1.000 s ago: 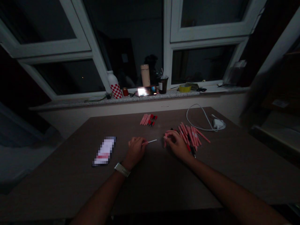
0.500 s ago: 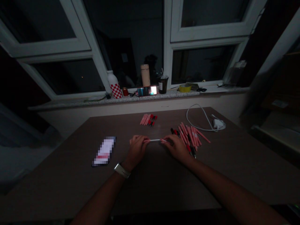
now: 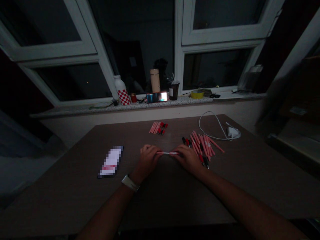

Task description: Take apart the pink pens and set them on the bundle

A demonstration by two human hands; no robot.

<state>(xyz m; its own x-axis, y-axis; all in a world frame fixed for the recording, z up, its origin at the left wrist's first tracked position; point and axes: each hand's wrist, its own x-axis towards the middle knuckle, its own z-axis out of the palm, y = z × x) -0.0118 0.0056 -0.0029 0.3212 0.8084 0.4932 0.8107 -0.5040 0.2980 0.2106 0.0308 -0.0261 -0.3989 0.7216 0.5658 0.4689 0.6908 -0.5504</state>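
Note:
Over the table's middle, my left hand [image 3: 150, 156] pinches one pink end of a slim pen. My right hand [image 3: 187, 157] pinches the pen's other pink piece [image 3: 173, 153]. A short white length like a refill [image 3: 166, 153] shows between the two pink parts, roughly level. Just beyond my right hand lies a loose heap of pink pen parts [image 3: 205, 145], with black and red pieces among them. Farther back, a small tidy group of pink pen pieces [image 3: 155, 127] lies beside red and black pieces [image 3: 162, 128].
A phone with a lit, blurred screen [image 3: 111, 162] lies left of my left hand. At the back right is a white charger [image 3: 233, 132] with a looped cable. On the windowsill stand a checkered bottle [image 3: 123, 91], a tumbler [image 3: 155, 81], a drink cup [image 3: 174, 90] and yellow tape [image 3: 197, 94].
The white length between my hands has become shorter as the pink parts came closer together. Both hands have dropped slightly toward me. The pen piles have not moved.

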